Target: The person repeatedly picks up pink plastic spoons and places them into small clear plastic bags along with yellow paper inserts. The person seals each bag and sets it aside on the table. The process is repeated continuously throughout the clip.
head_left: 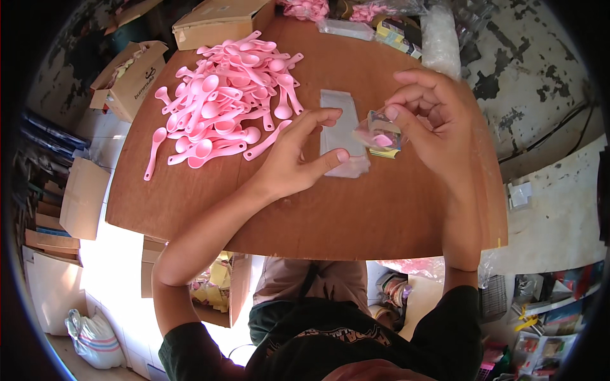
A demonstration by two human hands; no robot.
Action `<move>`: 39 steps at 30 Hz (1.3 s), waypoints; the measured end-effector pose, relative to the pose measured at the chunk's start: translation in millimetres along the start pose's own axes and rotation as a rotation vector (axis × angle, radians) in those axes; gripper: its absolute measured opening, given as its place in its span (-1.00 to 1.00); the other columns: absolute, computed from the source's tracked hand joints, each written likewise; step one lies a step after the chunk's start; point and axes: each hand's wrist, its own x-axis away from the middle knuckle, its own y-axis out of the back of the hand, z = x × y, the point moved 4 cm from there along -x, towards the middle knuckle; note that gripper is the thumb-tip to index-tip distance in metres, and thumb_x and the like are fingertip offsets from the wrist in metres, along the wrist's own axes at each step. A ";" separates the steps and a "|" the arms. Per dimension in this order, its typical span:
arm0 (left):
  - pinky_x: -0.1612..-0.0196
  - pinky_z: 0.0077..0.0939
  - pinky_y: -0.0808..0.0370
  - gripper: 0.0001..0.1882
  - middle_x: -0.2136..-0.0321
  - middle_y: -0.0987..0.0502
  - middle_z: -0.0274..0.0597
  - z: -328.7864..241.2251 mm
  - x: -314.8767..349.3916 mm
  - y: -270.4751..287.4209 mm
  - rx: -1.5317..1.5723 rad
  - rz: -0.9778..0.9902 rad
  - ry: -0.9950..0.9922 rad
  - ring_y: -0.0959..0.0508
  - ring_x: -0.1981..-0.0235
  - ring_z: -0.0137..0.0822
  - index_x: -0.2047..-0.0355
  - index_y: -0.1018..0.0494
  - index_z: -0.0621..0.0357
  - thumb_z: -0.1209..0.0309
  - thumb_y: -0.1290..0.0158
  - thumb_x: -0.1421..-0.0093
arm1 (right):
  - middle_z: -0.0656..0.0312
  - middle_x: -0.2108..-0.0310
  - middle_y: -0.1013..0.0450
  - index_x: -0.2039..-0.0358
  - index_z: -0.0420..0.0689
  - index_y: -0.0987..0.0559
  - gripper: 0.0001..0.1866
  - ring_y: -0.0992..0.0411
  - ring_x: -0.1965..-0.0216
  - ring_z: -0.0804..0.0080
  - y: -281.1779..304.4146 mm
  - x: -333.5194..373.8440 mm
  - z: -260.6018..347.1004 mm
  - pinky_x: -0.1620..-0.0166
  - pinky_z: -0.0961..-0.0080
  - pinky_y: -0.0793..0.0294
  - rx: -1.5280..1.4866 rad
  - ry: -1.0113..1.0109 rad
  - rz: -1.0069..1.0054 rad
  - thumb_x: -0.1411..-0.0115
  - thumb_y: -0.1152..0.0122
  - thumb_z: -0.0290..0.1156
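Observation:
A large heap of pink plastic spoons (219, 95) lies on the brown wooden table (305, 222). My left hand (302, 149) is just right of the heap, its thumb and forefinger spread apart with nothing between them. Beyond its fingertips a stack of clear plastic bags (340, 130) lies flat on the table. My right hand (432, 117) is closed in a pinch on a clear plastic bag (365, 134), held over a small stack of printed cards (387, 153). Something pink shows through the plastic; whether it is inside the bag or printed on a card, I cannot tell.
A cardboard box (219, 25) stands at the table's far left edge, with an open carton (131, 82) beyond it. A roll of clear wrap (440, 44) and packets of cards (397, 38) lie at the far right. Under the table is a box of yellow scraps (213, 286).

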 end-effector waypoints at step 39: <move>0.43 -0.68 -0.43 -0.75 0.49 -0.59 -0.26 5.2 8.6 -20.0 0.075 0.271 0.175 -0.51 0.50 -0.60 0.12 -0.52 0.29 0.66 0.03 -0.20 | 0.26 0.47 -0.45 0.50 -0.24 -0.55 -0.93 -0.43 0.45 0.54 -31.9 54.3 -80.4 0.39 0.57 -0.42 -0.103 -0.166 0.081 0.07 -0.22 -0.63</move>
